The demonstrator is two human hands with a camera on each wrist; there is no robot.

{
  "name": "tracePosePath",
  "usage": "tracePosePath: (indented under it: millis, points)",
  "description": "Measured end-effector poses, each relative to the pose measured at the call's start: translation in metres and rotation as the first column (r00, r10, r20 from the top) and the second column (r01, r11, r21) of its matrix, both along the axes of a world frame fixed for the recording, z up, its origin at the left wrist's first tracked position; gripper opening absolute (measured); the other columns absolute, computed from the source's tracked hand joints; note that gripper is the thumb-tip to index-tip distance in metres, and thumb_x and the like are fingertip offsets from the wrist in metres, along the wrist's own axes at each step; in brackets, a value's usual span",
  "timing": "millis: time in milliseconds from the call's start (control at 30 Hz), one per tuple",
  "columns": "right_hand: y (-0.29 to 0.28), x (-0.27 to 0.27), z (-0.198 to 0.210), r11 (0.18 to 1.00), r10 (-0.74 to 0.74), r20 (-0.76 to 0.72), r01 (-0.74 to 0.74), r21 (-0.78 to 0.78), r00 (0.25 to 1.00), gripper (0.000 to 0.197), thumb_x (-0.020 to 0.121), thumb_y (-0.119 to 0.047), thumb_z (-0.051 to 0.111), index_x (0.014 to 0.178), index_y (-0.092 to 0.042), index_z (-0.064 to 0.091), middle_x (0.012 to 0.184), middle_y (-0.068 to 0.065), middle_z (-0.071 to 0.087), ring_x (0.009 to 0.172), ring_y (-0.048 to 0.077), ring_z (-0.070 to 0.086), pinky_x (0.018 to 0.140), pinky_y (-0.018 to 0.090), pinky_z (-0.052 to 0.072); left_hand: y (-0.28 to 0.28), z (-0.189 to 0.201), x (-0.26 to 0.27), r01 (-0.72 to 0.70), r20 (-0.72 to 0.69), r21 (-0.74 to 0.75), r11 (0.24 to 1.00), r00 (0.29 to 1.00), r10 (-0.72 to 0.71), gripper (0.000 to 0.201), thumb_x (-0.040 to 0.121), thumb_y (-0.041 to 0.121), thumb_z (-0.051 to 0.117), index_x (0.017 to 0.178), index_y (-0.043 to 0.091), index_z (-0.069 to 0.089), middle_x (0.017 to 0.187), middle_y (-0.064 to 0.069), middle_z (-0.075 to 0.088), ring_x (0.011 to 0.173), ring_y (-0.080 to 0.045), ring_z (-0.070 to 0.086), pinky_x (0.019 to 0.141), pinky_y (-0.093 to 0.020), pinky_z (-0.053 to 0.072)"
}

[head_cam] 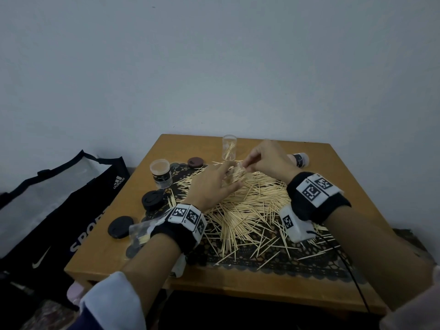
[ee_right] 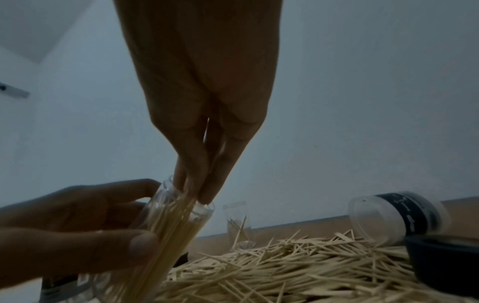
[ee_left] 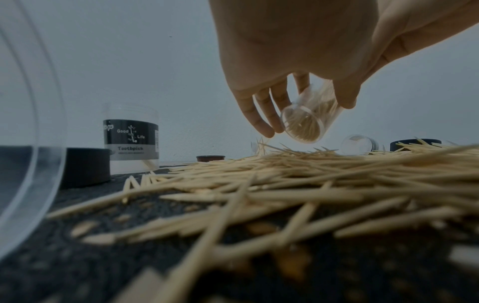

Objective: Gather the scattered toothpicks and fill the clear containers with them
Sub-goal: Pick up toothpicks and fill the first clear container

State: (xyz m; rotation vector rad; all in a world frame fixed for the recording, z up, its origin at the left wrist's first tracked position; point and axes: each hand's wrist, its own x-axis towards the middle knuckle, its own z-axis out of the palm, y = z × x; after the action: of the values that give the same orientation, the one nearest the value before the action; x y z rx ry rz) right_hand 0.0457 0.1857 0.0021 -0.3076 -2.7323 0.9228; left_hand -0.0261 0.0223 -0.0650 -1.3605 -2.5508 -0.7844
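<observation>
A big heap of wooden toothpicks (head_cam: 250,206) lies on a black lace mat (head_cam: 262,260). My left hand (head_cam: 223,179) holds a small clear container (ee_left: 303,127) tilted above the heap, thumb on one side and fingers on the other; it is packed with toothpicks. My right hand (head_cam: 247,163) is just behind it. In the right wrist view its fingers (ee_right: 191,184) pinch a bunch of toothpicks at the container's mouth (ee_right: 176,223). An upright clear tube (head_cam: 229,147) with a few toothpicks stands at the back.
A labelled toothpick jar (head_cam: 162,173) stands at the left; another (head_cam: 300,159) lies on its side at the right. Two black lids (head_cam: 152,200) (head_cam: 121,226) and a brown lid (head_cam: 195,161) sit left of the heap. Sports bags (head_cam: 59,210) lie beside the wooden table (head_cam: 238,289).
</observation>
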Motion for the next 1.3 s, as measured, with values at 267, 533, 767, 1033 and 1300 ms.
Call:
tracePosePath:
  millis: [267,533,767,1033,1300]
  points:
    - [0.004,0.007,0.0,0.991,-0.09,-0.087,0.08,-0.107,0.992,0.015,0.068,0.0,0.082,0.072,-0.01,0.072,0.065,-0.004,0.066,0.053,-0.001,0.059,0.05,0.008,0.043,0.001,-0.001,0.0,0.087,0.057,-0.003,0.996,0.995,-0.087,0.062,0.09,0.061,0.05,0.141,0.028,0.042,0.121,-0.001,0.062,0.103,-0.013,0.054,0.084,-0.031,0.047]
    - [0.011,0.013,-0.007,0.878,-0.019,-0.096,-0.03,-0.478,0.995,0.013,0.083,-0.003,0.07,0.095,-0.005,0.073,0.087,0.006,0.074,0.081,0.011,0.071,0.071,0.024,0.057,0.002,0.001,0.001,0.046,0.045,0.001,0.999,0.998,-0.046,0.062,0.091,0.061,0.047,0.14,0.022,0.043,0.116,-0.001,0.064,0.097,-0.015,0.059,0.078,-0.031,0.05]
    - [0.005,0.021,-0.007,0.892,0.026,-0.088,-0.063,-0.448,0.996,0.03,0.086,-0.024,0.071,0.115,-0.019,0.067,0.107,0.0,0.068,0.096,0.014,0.067,0.071,0.031,0.059,0.001,0.003,0.003,0.028,0.037,0.029,0.999,0.999,-0.029,0.062,0.094,0.056,0.046,0.144,0.02,0.039,0.124,-0.004,0.062,0.108,-0.018,0.059,0.084,-0.033,0.049]
    - [0.01,0.019,-0.012,0.749,-0.076,-0.011,0.05,-0.661,0.997,0.039,0.076,0.01,0.071,0.111,-0.004,0.061,0.105,0.013,0.065,0.085,0.023,0.07,0.074,0.035,0.06,-0.001,0.002,0.001,0.021,0.025,0.153,0.988,0.999,-0.025,0.07,0.095,0.05,0.052,0.153,0.024,0.021,0.148,-0.005,0.044,0.131,-0.018,0.045,0.099,-0.031,0.04]
    - [0.015,0.019,-0.017,0.694,-0.057,0.067,0.088,-0.714,0.996,0.044,0.072,0.018,0.068,0.109,-0.004,0.059,0.112,0.016,0.061,0.089,0.027,0.069,0.071,0.032,0.06,0.001,-0.006,-0.006,0.032,-0.029,0.1,0.994,0.999,-0.029,0.07,0.093,0.045,0.059,0.15,0.019,0.028,0.145,-0.004,0.046,0.126,-0.019,0.049,0.088,-0.028,0.042]
